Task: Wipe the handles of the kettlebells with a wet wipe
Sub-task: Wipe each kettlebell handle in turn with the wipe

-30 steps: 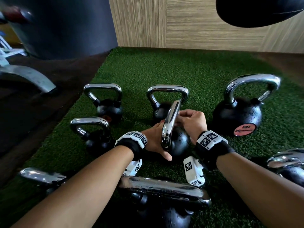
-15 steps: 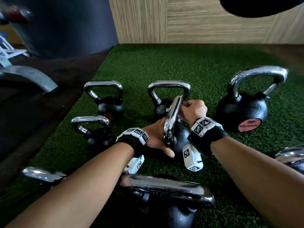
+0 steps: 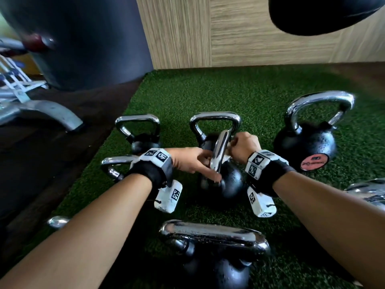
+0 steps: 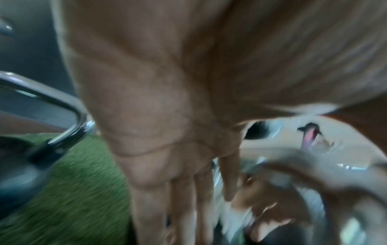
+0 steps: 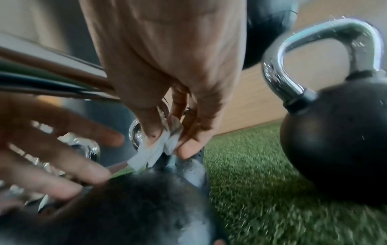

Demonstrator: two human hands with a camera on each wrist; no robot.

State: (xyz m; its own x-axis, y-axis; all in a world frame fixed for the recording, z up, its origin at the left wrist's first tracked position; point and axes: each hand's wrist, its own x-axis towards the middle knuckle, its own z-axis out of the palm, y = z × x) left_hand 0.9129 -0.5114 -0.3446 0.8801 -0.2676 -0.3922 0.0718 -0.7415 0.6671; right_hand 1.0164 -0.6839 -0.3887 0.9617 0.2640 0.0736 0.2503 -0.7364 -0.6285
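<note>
**Wet wipe on a chrome handle, on green turf**

The floor here is green artificial turf (image 3: 239,97), bordered on the left by a dark brown floor strip (image 3: 52,142) and backed by a pale wood-grain wall (image 3: 239,34). A large dark cylindrical bag (image 3: 83,38) stands at the far left, with a grey metal machine foot (image 3: 52,115) beside it; another dark rounded shape (image 3: 323,13) hangs at the top right.

Several black kettlebells with polished chrome handles stand on the turf. The middle kettlebell (image 3: 231,182) sits between the two hands, its handle (image 3: 219,155) edge-on to the head camera, bright and mirror-like. The ball is matte black and speckled with droplets.

The right hand (image 3: 244,147) has its grip closed on a white wet wipe (image 5: 159,149), thumb and fingers pinching the crumpled wipe against the far upper part of the handle. The left hand (image 3: 191,161) lies on the other side of the handle, its grip wide, fingers straight and spread; whether they touch the ball is hard to tell from the blurred wrist views.

Just beyond the right hand stands a second kettlebell (image 3: 214,126); well to its right a larger kettlebell (image 3: 306,147) with a pink label. Beyond the left hand stand two smaller ones (image 3: 143,134) (image 3: 116,165), and a big chrome handle (image 3: 212,236) lies nearest the person.
</note>
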